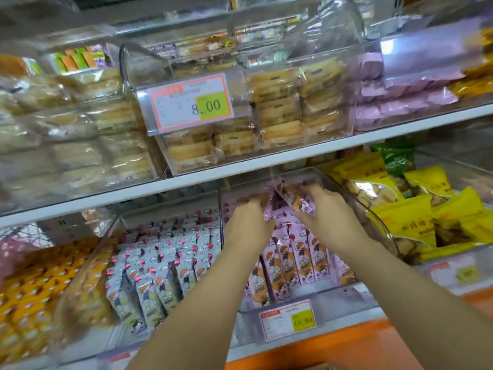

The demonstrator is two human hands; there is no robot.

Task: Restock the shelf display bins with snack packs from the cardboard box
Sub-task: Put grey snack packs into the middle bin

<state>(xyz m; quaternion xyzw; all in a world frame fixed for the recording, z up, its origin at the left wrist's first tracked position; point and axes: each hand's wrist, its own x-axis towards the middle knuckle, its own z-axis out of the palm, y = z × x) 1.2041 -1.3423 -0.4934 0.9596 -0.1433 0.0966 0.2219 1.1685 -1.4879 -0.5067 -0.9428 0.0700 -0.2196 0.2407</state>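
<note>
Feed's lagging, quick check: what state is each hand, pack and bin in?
left hand, grips the pink packs
right hand, grips the same packs
pink packs, held tilted over the middle bin
middle bin, front rows of packs standing upright
grey-pack bin, filled with upright rows

"8.00" on the price tag point(190, 102) of the upper display bin point(330, 124); lower price tag point(288, 320) illegible
</note>
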